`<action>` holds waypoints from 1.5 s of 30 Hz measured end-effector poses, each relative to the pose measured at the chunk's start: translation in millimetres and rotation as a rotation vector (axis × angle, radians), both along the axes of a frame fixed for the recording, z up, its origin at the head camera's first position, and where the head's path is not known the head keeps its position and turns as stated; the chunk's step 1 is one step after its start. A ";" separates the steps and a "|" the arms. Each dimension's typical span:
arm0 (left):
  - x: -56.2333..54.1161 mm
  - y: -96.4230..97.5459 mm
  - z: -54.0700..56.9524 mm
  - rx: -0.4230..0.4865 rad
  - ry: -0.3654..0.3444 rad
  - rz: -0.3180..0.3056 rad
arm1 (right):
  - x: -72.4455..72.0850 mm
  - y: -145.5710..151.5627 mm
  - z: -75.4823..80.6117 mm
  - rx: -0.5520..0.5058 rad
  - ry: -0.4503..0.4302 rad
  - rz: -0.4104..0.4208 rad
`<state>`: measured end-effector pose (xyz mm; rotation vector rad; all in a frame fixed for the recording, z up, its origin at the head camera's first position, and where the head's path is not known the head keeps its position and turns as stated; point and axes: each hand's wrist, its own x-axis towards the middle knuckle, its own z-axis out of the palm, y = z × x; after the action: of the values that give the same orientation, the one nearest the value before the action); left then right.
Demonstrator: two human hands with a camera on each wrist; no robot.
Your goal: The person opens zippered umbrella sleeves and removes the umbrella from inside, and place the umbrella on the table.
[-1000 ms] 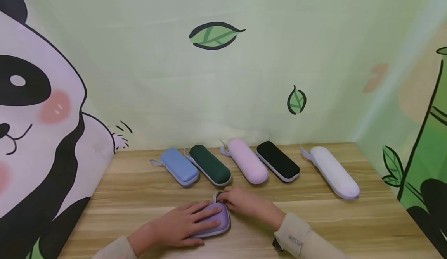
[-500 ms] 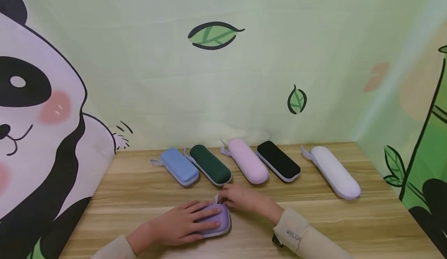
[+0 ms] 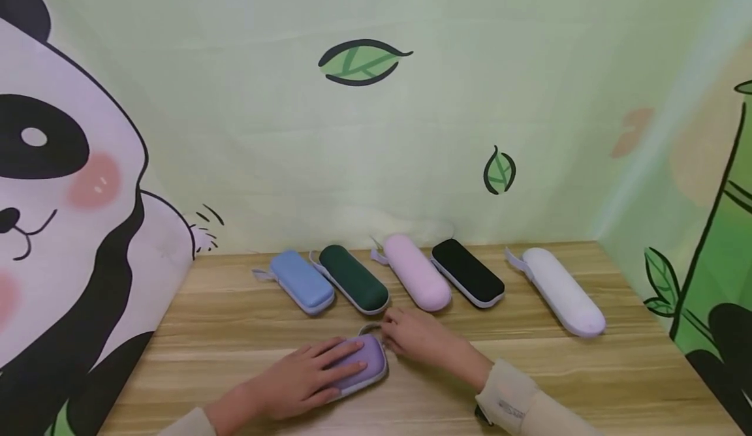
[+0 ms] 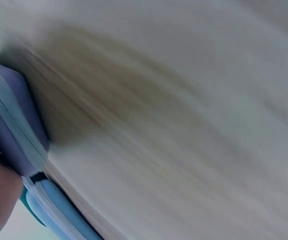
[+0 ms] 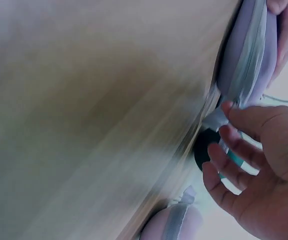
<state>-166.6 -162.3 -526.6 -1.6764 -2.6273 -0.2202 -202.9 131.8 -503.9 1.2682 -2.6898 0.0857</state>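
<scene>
On the table point(image 3: 235, 331), closed purple case point(image 3: 373, 356), left hand point(image 3: 299, 378) flat atop, right hand point(image 3: 422, 338) pinching its strapped end

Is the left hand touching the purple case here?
Touching. The head view shows the left hand lying across the top of the purple case.

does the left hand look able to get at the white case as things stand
Probably not directly: the left hand rests on the purple case, and the right hand lies across the straight way to the white case.
</scene>
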 end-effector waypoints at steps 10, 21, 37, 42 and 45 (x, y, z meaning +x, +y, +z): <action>26.5 33.8 6.1 0.063 -0.128 0.384 | 21.3 -0.9 -1.6 0.063 0.263 -0.010; 30.6 6.4 5.6 -0.029 -0.088 0.104 | 22.1 -10.1 -13.1 -0.115 0.130 -0.117; 43.5 7.1 -10.4 -0.089 0.150 0.063 | 25.7 -17.9 -17.1 -0.011 0.311 -0.001; 54.8 36.2 -9.3 -0.103 0.277 0.294 | 29.6 -20.3 -10.0 -0.070 0.274 0.053; 56.5 51.5 -5.6 -0.108 0.371 0.389 | 34.9 -21.5 -4.1 -0.064 0.218 0.048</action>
<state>-110.1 -110.7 -532.1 -1.0598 -2.6320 0.2214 -168.0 110.3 -508.0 1.2453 -2.4537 0.0365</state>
